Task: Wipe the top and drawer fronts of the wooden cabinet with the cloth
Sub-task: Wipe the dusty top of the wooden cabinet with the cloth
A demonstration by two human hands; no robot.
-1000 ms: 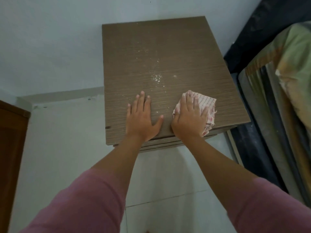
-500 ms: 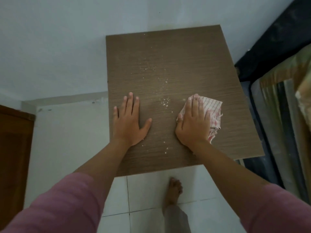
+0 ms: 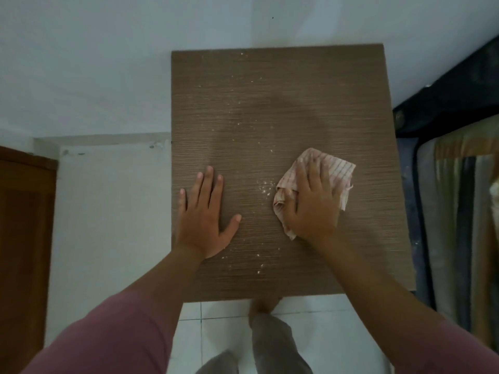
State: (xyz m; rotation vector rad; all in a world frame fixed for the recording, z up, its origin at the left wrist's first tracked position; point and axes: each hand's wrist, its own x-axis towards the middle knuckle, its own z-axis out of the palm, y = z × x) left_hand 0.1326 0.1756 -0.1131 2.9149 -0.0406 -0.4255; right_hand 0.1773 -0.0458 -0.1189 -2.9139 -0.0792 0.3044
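The brown wooden cabinet top [image 3: 283,109] fills the middle of the view, seen from straight above. Pale crumbs and dust are scattered over it, thickest just left of the cloth. My right hand [image 3: 310,203] presses flat on a crumpled white cloth with red stripes [image 3: 337,171] on the right half of the top. My left hand [image 3: 205,214] lies flat with fingers spread on the bare wood near the left edge, holding nothing. The drawer fronts are hidden below the top.
A white wall runs behind and to the left of the cabinet. A dark wooden door [image 3: 21,238] stands at the left. A bed with dark frame and striped cover [image 3: 459,211] sits close on the right. My foot and trouser leg [image 3: 270,333] are on white floor tiles below.
My view has shifted forward over the cabinet, so the drawer edges dropped out of sight. My right hand and cloth slid away from the front edge toward the middle right; the left hand moved leftward.
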